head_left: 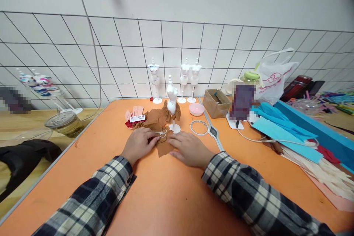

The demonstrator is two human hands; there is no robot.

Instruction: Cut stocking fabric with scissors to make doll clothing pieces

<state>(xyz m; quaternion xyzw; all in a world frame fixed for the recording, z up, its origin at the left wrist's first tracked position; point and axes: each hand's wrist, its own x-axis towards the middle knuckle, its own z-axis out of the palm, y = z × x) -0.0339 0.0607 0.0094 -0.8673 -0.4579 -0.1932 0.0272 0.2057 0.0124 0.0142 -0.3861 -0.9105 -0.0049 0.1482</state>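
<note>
My left hand [140,143] lies low over brown crumpled fabric [153,118], thumb apart from the fingers. Beside its fingertips are small scissors [163,133], ring handles pointing right and the blades partly hidden. My right hand [190,148] rests flat with its fingers at the right edge of a cut piece of brown fabric [164,149], which lies between both hands. Just beyond stands a small white mannequin [172,99] on a round base, with ruffled brown fabric around its lower body.
Three more mannequins stand by the tiled wall, one of them here [155,77]. A pink bowl [196,109], an embroidery hoop [199,127], a cardboard box [217,104] and a phone [242,102] on a stand are to the right. Blue fabric [287,138] and pale strips lie far right.
</note>
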